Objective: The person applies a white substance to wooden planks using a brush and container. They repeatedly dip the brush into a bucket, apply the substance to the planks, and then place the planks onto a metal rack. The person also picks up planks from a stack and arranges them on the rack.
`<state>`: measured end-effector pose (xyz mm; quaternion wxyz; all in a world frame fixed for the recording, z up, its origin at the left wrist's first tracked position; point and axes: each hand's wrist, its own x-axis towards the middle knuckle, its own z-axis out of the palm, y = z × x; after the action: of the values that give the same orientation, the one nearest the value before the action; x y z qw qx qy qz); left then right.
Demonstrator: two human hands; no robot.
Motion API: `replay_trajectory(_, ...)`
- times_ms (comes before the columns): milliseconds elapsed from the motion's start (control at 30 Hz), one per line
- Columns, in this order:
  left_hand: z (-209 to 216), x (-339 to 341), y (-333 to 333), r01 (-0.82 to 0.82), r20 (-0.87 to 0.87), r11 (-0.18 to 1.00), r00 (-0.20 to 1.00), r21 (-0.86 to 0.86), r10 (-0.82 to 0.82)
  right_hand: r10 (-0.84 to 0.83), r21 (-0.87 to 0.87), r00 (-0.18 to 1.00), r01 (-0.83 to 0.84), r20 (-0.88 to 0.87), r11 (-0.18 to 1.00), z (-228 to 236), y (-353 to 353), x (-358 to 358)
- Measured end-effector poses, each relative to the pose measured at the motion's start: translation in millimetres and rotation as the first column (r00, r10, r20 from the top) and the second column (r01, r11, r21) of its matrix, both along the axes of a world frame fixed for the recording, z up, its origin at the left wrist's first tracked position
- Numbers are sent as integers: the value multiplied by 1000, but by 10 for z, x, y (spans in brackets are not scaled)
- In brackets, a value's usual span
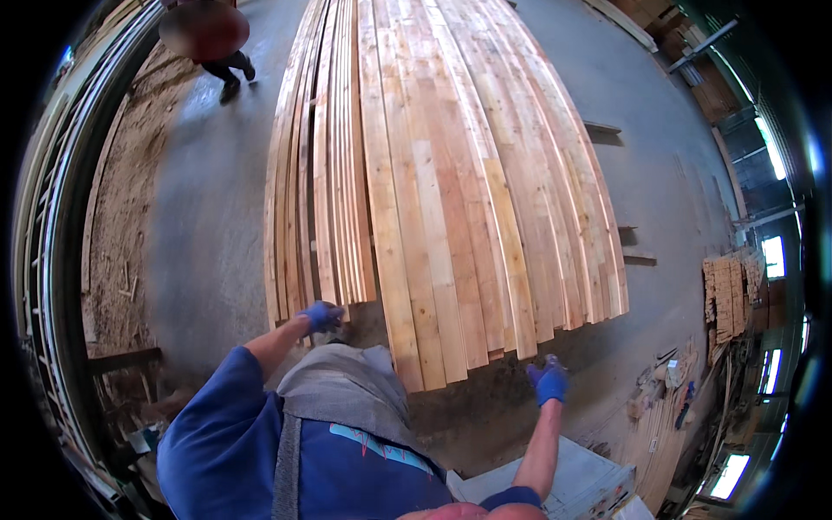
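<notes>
Long wooden boards [455,217] lie side by side in a wide layer, their uneven ends toward me. At the left, several boards [340,199] stand on their narrow edges, with gaps between some of them. My left hand [322,316], in a blue glove, is at the near ends of these left boards. How its fingers are set is too small and blurred to make out. My right hand [548,381], also blue-gloved, is just off the near end of the right-hand boards. Its fingers are apart and nothing shows in them.
A person [212,39] walks at the far left. Along the left side runs a long metal rail structure [61,199] beside sawdust-covered ground [130,191]. Support beams [640,258] jut out right of the boards. Wood scraps [663,407] and a pale metal box [576,477] are near me, right.
</notes>
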<state>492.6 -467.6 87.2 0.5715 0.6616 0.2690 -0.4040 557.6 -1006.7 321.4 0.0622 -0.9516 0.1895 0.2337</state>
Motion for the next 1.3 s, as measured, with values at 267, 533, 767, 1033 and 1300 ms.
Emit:
replay_trajectory(267, -363, -1647, 1240, -308, -328, 942, 883, 131, 334, 32, 702, 951, 203, -306, 682, -2058, 944, -1604)
replay_trajectory(533, 2, -1612, 1137, -285, -406, 956, 866, 77, 291, -264, 688, 764, 645, -588, 332, -2408, 1140, -3371)
replay_trajectory(767, -205, -1143, 1088, -392, -255, 920, 891, -12, 376, -543, 476, 544, 835, -639, 277, -2035, 1295, -2786)
replay_trajectory(1033, -180, -1092, 1114, -309, -268, 951, 918, -28, 291, -428, 642, 731, 677, -531, 361, -2389, 1232, -2540)
replay_trajectory(1300, -386, -1461, 1203, -374, -320, 927, 879, -1, 354, -154, 774, 964, 264, -215, 576, -2450, 1234, -2722)
